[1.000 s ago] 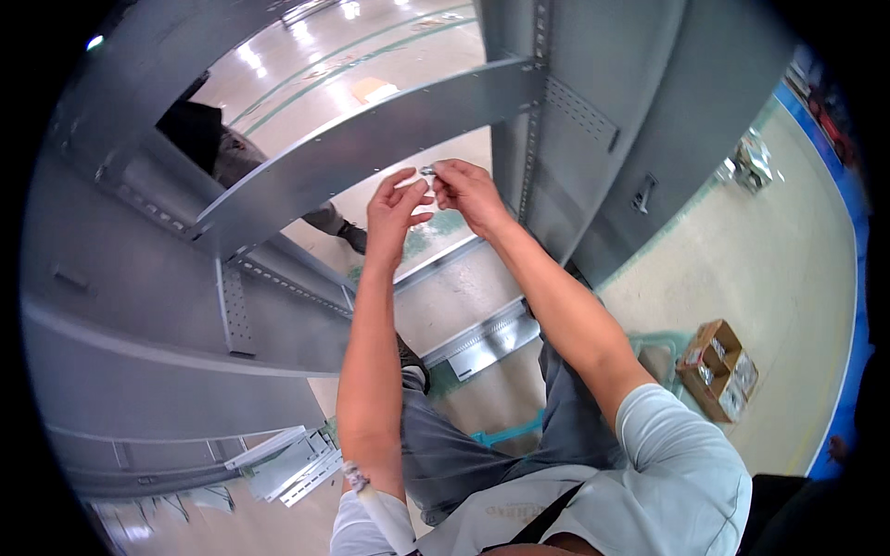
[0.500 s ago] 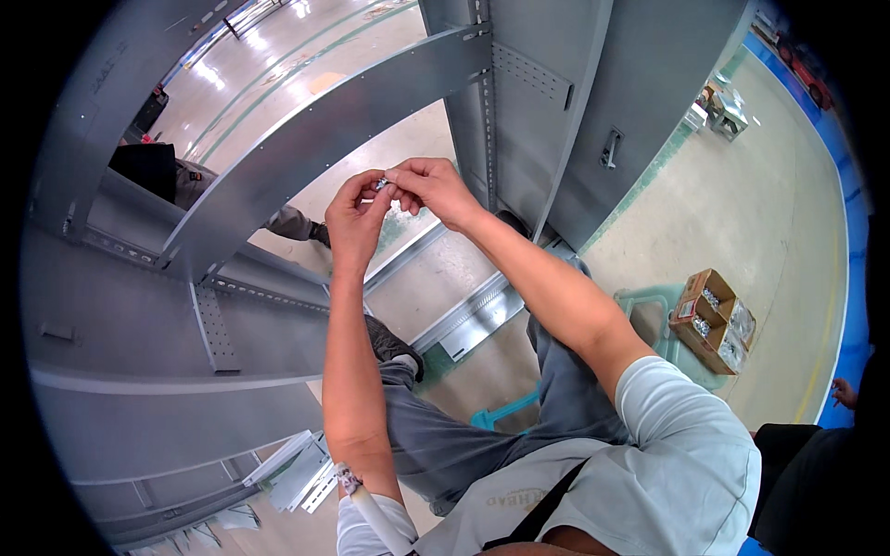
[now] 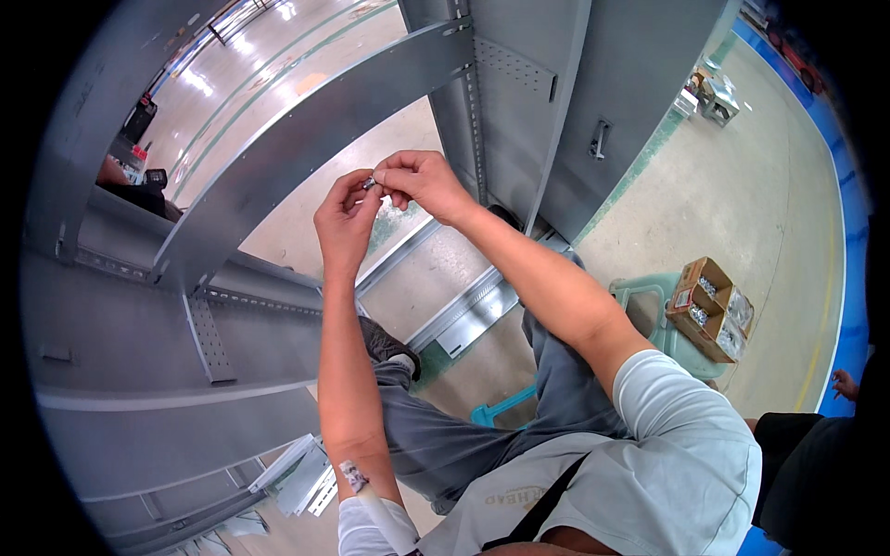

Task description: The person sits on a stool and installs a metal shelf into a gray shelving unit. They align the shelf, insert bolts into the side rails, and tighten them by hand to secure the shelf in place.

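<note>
My left hand (image 3: 345, 215) and my right hand (image 3: 425, 188) meet in front of the grey metal cabinet frame (image 3: 306, 120). Between their fingertips is a small shiny metal fastener (image 3: 369, 183), too small to tell whether a bolt or a nut. Thumb and fingers of the left hand pinch it from one side, while those of the right close on it from the other. Both hands are held in the air, just below the curved-looking crossbar. A lit cigarette (image 3: 374, 505) with long ash shows close to the camera, over my left forearm.
At the right, a divided cardboard box (image 3: 712, 310) of small metal fasteners and plastic bags sits on a pale green stool (image 3: 663, 320). A grey door with a handle (image 3: 600, 141) stands beyond. Metal strips (image 3: 301, 473) lie lower left. Another person's hand (image 3: 844, 385) shows far right.
My hands have shifted slightly left in the view, still pinching the small fastener together. Behind the crossbar at left, another person's leg and shoe have gone out of sight.
</note>
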`<state>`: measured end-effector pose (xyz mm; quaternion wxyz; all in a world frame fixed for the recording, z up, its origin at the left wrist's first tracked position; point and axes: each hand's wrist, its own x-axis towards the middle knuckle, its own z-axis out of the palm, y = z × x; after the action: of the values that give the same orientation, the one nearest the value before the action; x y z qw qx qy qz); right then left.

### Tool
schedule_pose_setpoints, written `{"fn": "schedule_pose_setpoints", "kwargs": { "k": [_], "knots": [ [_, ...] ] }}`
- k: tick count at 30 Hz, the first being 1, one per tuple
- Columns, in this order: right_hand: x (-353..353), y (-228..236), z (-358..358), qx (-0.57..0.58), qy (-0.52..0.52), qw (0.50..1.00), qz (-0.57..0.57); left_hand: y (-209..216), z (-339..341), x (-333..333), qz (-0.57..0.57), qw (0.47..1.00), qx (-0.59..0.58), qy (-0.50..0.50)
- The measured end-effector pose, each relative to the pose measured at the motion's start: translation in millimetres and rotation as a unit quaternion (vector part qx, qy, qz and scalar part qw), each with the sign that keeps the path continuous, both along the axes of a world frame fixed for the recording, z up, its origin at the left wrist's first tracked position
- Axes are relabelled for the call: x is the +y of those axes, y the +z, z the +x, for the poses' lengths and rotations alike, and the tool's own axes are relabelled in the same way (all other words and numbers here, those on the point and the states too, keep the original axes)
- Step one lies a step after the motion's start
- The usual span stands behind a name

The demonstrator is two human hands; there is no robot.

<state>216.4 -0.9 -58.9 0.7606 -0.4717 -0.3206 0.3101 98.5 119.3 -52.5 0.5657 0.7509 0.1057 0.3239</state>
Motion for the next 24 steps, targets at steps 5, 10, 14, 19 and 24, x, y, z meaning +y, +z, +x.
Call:
{"fn": "schedule_pose_setpoints", "kwargs": {
  "k": [5,10,14,19,24],
  "knots": [
    [-9,6,4,0.055,0.027,0.998,-0.014,6,-4,1,0.02,0.999,0.027,0.002],
    [-9,-7,15,0.001,0.086,0.995,-0.056,12,-7,-4,0.048,0.998,0.044,-0.014],
    [-8,-5,13,-0.027,0.088,0.994,-0.055,8,-6,-2,0.049,0.998,0.045,-0.018],
    [-12,5,7,-0.02,0.067,0.997,-0.038,8,-6,-2,0.077,0.997,0.026,0.01],
    [-17,6,13,-0.011,0.073,0.994,-0.083,19,-9,-11,0.124,0.991,0.052,0.024]
  ]
}}
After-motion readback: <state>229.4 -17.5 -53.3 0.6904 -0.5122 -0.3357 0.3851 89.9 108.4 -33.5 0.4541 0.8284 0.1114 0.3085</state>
